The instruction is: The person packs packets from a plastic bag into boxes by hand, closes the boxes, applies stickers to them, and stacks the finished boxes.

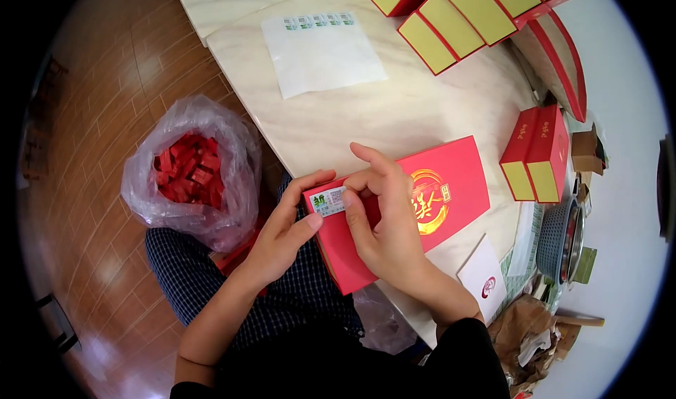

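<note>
A red box with a gold round emblem lies at the table's near edge, partly over my lap. On its left corner sits a small white and green label. My left hand rests at that corner, its fingers apart, the thumb at the label's lower left edge and the fingertips along the box's upper edge. My right hand is over the box, thumb and index finger at the label's right end, another finger raised. The right hand's palm hides part of the emblem.
A white sheet with a row of labels lies on the marble table. Red and gold boxes stand at the top right, two more at the right. A plastic bag of red pieces is at the left. A white card lies nearby.
</note>
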The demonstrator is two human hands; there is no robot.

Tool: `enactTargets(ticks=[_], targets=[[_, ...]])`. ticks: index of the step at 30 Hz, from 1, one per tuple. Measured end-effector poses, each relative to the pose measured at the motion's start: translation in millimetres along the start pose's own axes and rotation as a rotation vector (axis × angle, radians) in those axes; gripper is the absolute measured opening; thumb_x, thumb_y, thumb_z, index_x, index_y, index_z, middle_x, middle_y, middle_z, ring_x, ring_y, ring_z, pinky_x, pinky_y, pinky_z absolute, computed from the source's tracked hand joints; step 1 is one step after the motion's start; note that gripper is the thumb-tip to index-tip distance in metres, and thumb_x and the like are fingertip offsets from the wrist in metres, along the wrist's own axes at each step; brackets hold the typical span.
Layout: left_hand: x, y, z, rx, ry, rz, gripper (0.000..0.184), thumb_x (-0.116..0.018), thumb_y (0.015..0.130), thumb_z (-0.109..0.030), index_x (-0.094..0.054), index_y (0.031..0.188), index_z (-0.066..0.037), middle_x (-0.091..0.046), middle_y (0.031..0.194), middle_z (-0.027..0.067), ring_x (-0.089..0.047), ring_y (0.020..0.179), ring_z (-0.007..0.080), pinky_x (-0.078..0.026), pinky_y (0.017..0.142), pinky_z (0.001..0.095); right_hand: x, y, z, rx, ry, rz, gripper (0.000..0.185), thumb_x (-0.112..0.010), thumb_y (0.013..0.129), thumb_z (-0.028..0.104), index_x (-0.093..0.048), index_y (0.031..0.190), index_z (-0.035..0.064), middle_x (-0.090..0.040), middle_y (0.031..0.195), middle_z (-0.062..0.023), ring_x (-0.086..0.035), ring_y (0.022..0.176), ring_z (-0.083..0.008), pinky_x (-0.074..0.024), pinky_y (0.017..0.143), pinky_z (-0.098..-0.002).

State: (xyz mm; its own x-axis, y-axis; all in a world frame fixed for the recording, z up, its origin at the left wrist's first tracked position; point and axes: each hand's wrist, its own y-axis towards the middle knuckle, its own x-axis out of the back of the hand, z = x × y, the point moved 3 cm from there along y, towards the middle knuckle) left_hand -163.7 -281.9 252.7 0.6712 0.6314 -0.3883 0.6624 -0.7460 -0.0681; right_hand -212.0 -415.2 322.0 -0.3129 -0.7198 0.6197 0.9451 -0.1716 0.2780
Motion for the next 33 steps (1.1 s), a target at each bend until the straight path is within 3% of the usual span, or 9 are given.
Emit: enactTargets(ticks=[12, 14, 33], targets=[[0.7, -1.4, -0.6, 0.020, -0.076, -0.001, 0.054, -0.041, 0.093, -0.023, -0.033, 0.142, -0.002, -0.042, 0.140, 0.0140, -0.037, 0.132, 0.0212, -0.024, 0.111, 0.0343, -1.0, 0.0, -1.5, -0.001, -0.019, 0.036, 0.048, -0.055, 0.089, -0.006, -0.037, 0.134, -0.0001, -0.058, 0.085, -0.0056, -0.053, 0.084, -0.0160, -0.0392, 0.084, -0.0304], [1.0, -1.5, -0.9, 0.043, -0.076, -0.004, 0.053, -0.040, 0.093, -0.021, -0.033, 0.142, -0.002, -0.042, 0.140, 0.0137, -0.037, 0.132, 0.0212, -0.025, 0.111, 0.0342, -2.4, -1.4, -4.3, -0.103, 0.116, 0.004, 0.050, -0.059, 0.085, -0.003, -0.043, 0.132, 0.0025, -0.057, 0.086, -0.0041, -0.052, 0.086, -0.0204, -0.0326, 0.088, -0.0351], [0.2, -0.4, -0.6, 0.023, -0.052, -0.007, 0.052, -0.040, 0.093, -0.023, -0.034, 0.141, -0.003, -0.043, 0.139, 0.0131, -0.038, 0.131, 0.0212, -0.026, 0.111, 0.0345, -2.8, -1.2, -3.8, -0.074, 0.076, 0.000, 0.053, -0.057, 0.085, -0.004, -0.040, 0.134, 0.0020, -0.057, 0.086, -0.0040, -0.051, 0.086, -0.0203, -0.0315, 0.090, -0.0365]])
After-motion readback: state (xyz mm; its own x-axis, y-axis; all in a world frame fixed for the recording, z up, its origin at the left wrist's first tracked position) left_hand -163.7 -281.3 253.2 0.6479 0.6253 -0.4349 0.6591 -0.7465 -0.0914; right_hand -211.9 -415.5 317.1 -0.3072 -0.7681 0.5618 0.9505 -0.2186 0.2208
